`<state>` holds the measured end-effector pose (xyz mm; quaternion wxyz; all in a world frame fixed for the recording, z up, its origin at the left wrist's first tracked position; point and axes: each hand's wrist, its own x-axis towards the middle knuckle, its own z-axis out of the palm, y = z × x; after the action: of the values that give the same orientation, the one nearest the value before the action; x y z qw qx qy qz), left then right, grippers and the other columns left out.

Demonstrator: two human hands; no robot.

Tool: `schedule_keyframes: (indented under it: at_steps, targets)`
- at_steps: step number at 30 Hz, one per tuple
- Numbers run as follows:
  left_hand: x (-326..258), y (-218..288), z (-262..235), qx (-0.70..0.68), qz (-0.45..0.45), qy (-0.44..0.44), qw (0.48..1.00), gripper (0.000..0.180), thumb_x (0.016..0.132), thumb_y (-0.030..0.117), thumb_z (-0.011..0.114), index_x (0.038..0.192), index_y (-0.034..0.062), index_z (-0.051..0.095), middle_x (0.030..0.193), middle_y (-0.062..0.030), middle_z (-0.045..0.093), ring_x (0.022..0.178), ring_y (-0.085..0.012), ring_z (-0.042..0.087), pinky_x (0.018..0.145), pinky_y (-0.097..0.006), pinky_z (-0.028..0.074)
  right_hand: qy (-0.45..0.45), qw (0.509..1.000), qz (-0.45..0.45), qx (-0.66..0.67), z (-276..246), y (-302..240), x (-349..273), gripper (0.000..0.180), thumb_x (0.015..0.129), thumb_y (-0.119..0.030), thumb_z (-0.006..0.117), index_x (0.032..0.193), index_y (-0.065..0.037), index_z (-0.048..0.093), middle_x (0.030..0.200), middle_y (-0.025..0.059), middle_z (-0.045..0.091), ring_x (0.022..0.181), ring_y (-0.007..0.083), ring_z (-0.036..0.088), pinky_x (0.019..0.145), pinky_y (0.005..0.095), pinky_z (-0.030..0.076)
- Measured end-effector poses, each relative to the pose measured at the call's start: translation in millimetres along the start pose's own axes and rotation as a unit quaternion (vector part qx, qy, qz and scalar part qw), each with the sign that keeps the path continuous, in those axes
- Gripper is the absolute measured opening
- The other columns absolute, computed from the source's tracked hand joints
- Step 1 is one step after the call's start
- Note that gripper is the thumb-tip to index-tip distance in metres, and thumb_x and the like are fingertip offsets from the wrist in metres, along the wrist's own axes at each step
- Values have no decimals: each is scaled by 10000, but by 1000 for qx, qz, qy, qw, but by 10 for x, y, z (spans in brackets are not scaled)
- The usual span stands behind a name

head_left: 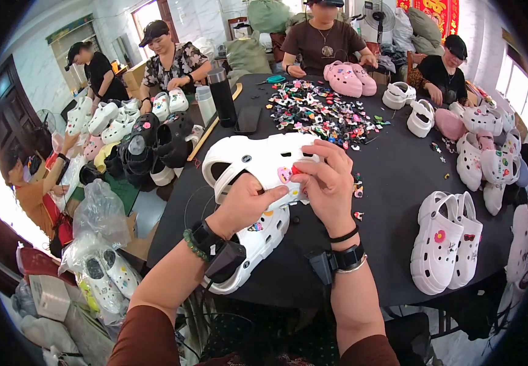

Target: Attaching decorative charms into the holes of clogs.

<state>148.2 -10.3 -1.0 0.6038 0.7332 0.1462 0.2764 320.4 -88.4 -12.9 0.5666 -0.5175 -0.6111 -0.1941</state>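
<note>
"How are the hands?"
"Left hand (245, 204) curled into a white foam clog (262, 150), thumb outside; right hand (331, 183) pinching a small red charm (295, 169) against it (beside a pink charm (284, 175))."
"Where's the clog?"
"Above the black-covered table (383, 238)."

Clog (267, 149), frame centre: white; pink charm (284, 175) and red charm (295, 169). Table covering (386, 177): black. Charm pile (319, 110), upper centre: multicoloured. Clog pair (344, 80), upper right of centre: pink. Bottle (222, 100), upper centre-left: black. Blouse (177, 66), upper left: black, pale floral pattern.
</note>
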Motion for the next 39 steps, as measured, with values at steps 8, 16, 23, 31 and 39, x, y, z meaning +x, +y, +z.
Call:
schedule_keyframes:
  at_steps: [8,16,23,31,39]
  targets:
    - [22,-47,80,103,86,11,991,254,935,128,626,1143,-17,640,967,-35,694,802,-64,577,699,-261,471,57,988,94,106,70,19,-53,52,811,-84,716,853,-57,699,966,53,688,992,228,627,884,352,439]
    - [55,-6,-21,-82,-62,143,984,220,939,194,646,936,-22,690,740,28,635,584,-15,477,515,-209,361,201,890,264,314,-65,306,-60,143,941,-135,653,936,7,671,871,1,649,761,42,548,692,190,428]
    - [53,16,-143,-87,-55,258,961,225,939,207,652,863,-5,658,723,26,613,553,-25,455,493,-203,320,101,967,232,21,-63,510,-160,54,832,-78,717,849,-33,693,758,61,597,654,155,559,605,284,448]
    - [25,-187,-1017,-370,-94,220,898,294,970,114,506,1203,-65,522,1183,-171,609,1083,-263,597,988,-382,464,-64,968,231,-69,-15,652,-321,88,774,-82,712,788,-12,660,810,150,579,786,336,597,697,424,482]
    - [-503,-268,-1580,-303,-131,251,910,262,922,80,503,1126,-79,545,1136,-182,605,1066,-285,582,966,-393,460,-165,957,216,-99,-14,652,-367,108,754,-69,720,778,-9,633,850,160,616,833,340,615,748,435,496]
